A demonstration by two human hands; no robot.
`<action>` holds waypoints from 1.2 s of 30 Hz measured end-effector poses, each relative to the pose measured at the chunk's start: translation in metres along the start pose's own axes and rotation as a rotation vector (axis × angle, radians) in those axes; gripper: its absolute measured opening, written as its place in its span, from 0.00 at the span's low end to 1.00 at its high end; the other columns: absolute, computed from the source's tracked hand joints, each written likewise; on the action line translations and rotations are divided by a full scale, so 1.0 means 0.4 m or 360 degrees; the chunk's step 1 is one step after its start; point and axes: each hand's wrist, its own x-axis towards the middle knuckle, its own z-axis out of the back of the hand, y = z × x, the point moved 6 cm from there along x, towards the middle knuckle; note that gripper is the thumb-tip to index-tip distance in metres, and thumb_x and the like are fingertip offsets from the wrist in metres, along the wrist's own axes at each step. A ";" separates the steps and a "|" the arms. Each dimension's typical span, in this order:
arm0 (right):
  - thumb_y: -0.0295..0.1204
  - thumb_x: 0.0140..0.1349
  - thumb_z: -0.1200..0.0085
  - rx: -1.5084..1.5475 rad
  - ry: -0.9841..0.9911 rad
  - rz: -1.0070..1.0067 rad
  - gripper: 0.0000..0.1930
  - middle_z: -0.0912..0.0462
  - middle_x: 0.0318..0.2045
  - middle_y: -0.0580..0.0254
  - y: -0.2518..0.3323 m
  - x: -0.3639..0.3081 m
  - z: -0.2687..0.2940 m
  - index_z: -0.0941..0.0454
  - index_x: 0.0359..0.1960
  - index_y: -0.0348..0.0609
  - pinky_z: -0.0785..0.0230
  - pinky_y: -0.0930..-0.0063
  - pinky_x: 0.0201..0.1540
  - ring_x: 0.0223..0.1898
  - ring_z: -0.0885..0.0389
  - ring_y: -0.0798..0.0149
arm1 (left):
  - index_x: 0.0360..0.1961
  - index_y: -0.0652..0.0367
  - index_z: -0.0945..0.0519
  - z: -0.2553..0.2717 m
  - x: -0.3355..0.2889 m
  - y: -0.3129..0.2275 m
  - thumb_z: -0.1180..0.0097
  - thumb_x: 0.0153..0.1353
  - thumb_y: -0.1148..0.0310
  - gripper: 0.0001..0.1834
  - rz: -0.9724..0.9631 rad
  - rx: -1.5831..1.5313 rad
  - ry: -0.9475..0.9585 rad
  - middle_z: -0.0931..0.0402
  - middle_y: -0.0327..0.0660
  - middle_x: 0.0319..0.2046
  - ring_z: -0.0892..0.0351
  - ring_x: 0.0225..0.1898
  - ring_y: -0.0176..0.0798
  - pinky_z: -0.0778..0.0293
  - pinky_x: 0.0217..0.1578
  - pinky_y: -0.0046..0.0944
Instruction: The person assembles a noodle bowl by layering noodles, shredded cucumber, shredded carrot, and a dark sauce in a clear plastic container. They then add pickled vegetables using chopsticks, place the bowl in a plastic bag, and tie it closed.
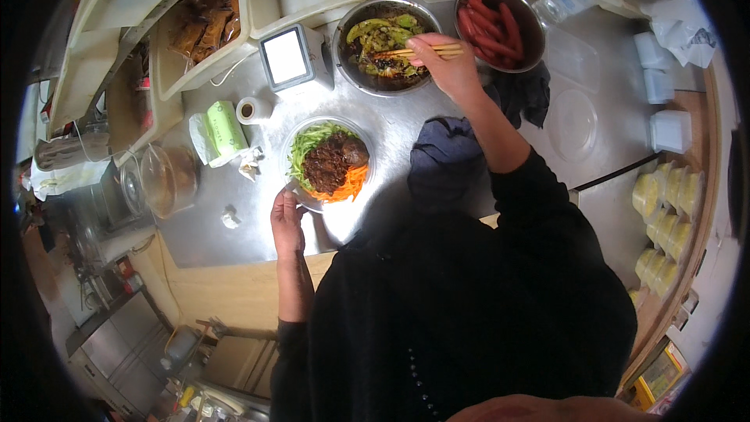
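My right hand (pixel 451 66) is closed round a pair of wooden chopsticks (pixel 402 53). Their tips reach into a steel bowl (pixel 337 51) of green peppers (pixel 376 33) in dark sauce. With its fingers at the near left rim, my left hand (pixel 287 223) grips a clear plastic bowl (pixel 312 202) on the steel counter. Inside that bowl lie shredded cucumber (pixel 306 147), orange carrot shreds (pixel 350 184) and dark minced meat sauce (pixel 326 166), with a brown rounded piece at the right.
Behind the bowls stand a small white-screened device (pixel 286 57) and a steel bowl of red sausages (pixel 492 27). A dark cloth (pixel 445 158) lies right of the plastic bowl. Left are a green tissue pack (pixel 225 131) and a paper roll (pixel 251 111). Stacked lidded tubs (pixel 670 191) line the far right shelf.
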 end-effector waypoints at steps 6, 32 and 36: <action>0.30 0.60 0.39 0.0244 -0.0114 -0.0026 0.10 0.16 0.26 0.64 -0.008 -0.028 0.014 0.17 0.37 0.35 0.28 0.83 0.31 0.27 0.21 0.76 | 0.47 0.64 0.25 -0.013 -0.008 -0.016 0.57 0.72 0.62 0.16 0.0002 -0.0033 -0.0019 0.23 0.39 0.40 0.25 0.41 0.32 0.27 0.44 0.37; 0.24 0.57 0.42 -0.0301 0.0523 0.0596 0.07 0.15 0.36 0.57 0.072 -0.069 -0.002 0.17 0.36 0.37 0.26 0.76 0.41 0.36 0.17 0.65 | 0.45 0.62 0.25 -0.008 -0.005 -0.006 0.56 0.71 0.59 0.16 -0.0012 0.0014 -0.0020 0.23 0.38 0.40 0.24 0.40 0.32 0.25 0.42 0.38; 0.25 0.57 0.43 0.0087 0.0475 0.0220 0.08 0.16 0.39 0.56 0.056 -0.054 0.028 0.17 0.38 0.38 0.25 0.76 0.42 0.36 0.17 0.63 | 0.46 0.62 0.25 -0.005 0.001 -0.002 0.57 0.71 0.60 0.16 -0.0035 -0.0003 0.0046 0.23 0.38 0.40 0.24 0.40 0.32 0.25 0.42 0.37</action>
